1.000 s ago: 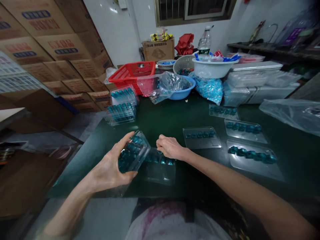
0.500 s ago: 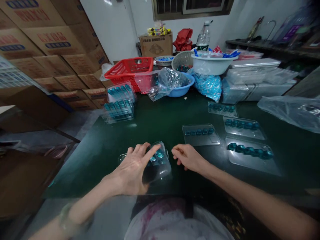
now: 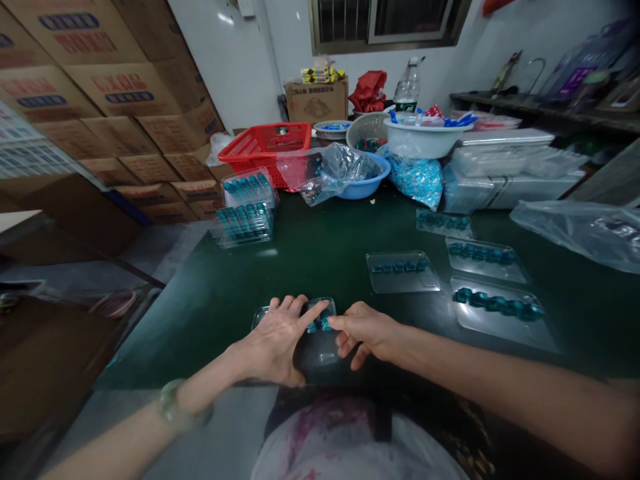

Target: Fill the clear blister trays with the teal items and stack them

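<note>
My left hand (image 3: 273, 343) is spread wide, its forefinger resting on a clear plastic tray (image 3: 320, 353) of teal capsules (image 3: 320, 323). My right hand (image 3: 363, 332) is narrow, fingertips at the same tray, though I can't tell whether it grips. The tray lies between them on the dark green table (image 3: 310, 273).

Clear, glossy moulded plastic of a blister tray (image 3: 319, 350) lay beneath the left hand (image 3: 270, 341) and right hand (image 3: 367, 331), on a smooth, shiny dark-green bench (image 3: 225, 300). Beyond the hands, a red plastic basket (image 3: 265, 148) and a smooth blue plastic basin (image 3: 370, 185) sat beside a crinkled, transparent polythene bag (image 3: 333, 172), with a white plastic bowl (image 3: 423, 141) further right. Matt corrugated cardboard cartons (image 3: 120, 113) rose left of the hands; a glossy pale bangle (image 3: 173, 405) circled the left wrist.
</note>
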Demonstrator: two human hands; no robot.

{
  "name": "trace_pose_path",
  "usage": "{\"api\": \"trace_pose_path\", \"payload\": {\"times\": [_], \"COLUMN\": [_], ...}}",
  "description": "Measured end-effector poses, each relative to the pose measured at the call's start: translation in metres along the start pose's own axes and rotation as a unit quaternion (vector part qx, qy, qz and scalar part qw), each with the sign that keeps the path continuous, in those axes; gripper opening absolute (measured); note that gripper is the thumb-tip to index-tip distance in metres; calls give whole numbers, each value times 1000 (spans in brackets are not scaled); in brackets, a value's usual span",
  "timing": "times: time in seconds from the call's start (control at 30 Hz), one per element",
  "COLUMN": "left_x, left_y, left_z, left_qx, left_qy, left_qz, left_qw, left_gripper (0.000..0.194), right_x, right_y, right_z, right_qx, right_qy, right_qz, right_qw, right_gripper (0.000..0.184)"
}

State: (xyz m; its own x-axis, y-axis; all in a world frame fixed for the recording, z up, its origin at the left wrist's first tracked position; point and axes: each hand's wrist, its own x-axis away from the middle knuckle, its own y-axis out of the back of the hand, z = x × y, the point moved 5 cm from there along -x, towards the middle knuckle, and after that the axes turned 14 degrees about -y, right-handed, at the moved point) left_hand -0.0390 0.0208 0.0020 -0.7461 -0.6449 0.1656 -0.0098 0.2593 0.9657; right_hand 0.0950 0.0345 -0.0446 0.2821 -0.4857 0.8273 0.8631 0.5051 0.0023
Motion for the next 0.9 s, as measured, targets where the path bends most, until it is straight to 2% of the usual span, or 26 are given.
{"api": "trace_pose_path", "payload": {"times": [0.1, 0.23, 0.4, 0.53, 0.6, 0.7, 0.8, 0.9], "left_x": [16, 39, 62, 75, 78, 74, 60, 40], "left_y": [0, 4, 4, 14, 31, 68, 109, 137], "left_z": [2, 6, 12, 28, 45, 86, 143, 203], "left_qx": [12, 34, 43, 26, -10, -84, -149, -169], "left_qy": [10, 39, 77, 86, 87, 75, 68, 97], "left_qz": [-41, -96, -133, -148, -152, -154, -143, -99], "left_qw": [999, 994, 987, 985, 985, 982, 976, 976], "left_gripper": [104, 100, 100, 100, 101, 100, 98, 99], "right_x": [-2, -2, -1, -12, -17, -27, -49, -80], "right_y": [-10, -24, -51, -65, -68, -69, -67, -64], "right_z": [-1, 7, 22, 41, 65, 122, 191, 253], "right_qx": [1, 26, -18, -65, -70, -68, -65, -51], "right_qy": [-28, -11, 30, 80, 132, 220, 267, 271], "right_qz": [-4, -25, 42, 72, 79, 50, 16, -8], "right_qw": [1000, 999, 998, 992, 986, 972, 961, 961], "right_gripper": [19, 18, 16, 34, 36, 35, 38, 33]}}
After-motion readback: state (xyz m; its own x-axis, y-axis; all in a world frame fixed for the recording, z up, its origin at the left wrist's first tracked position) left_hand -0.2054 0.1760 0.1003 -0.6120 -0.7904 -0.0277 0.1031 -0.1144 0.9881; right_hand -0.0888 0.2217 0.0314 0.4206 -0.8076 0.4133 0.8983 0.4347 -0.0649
